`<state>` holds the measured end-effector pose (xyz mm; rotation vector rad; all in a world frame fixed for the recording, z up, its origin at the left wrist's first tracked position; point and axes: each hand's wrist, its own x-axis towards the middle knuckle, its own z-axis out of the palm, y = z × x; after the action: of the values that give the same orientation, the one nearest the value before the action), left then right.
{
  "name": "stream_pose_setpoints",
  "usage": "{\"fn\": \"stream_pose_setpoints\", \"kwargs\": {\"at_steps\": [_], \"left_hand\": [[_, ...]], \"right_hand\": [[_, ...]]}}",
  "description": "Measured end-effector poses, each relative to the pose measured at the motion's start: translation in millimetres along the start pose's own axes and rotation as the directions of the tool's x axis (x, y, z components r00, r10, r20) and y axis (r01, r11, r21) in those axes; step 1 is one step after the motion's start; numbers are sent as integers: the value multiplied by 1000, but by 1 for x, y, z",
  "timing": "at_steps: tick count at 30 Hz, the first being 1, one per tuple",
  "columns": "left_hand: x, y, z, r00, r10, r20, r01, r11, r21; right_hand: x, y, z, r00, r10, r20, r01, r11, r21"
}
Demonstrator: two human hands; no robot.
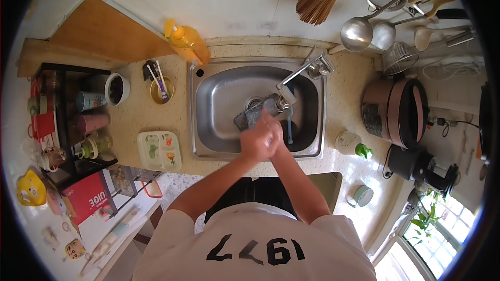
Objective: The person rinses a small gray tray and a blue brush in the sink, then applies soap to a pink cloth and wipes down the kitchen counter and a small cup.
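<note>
Over the stainless steel sink [218, 125], my left hand [252, 144] and my right hand [274, 132] are pressed together. Motion blurs them, and I cannot tell whether anything is between the fingers. Just beyond the fingertips is the spout of a metal faucet [299, 76], swung over the basin. Beneath it lies a dark grey, flat, wet-looking rectangular thing [246, 119], partly hidden by my hands and covering part of the drain [254, 101]. A slim blue handle [290, 125] stands along the basin's right side, near a dark round shape.
Left of the sink are an orange pump bottle [189, 43], a yellow cup [162, 89] with toothbrushes and a divided plate [159, 150]. A green-capped bottle [349, 143], a rice cooker [394, 111] and a mug [362, 196] stand right. Ladles [356, 34] hang at upper right.
</note>
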<state>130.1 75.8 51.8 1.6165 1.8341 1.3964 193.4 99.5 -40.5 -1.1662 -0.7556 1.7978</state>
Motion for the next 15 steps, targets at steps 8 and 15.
{"fn": "stream_pose_setpoints", "kwargs": {"at_steps": [8,15], "left_hand": [[17,2,-4,996,-72,-56,76,994,77],[14,-57,-21,974,-227,-11,224,952,210]], "right_hand": [[1,28,-31,956,169,240,-218,956,197],[-17,-7,16,920,-88,382,117,992,-55]]}}
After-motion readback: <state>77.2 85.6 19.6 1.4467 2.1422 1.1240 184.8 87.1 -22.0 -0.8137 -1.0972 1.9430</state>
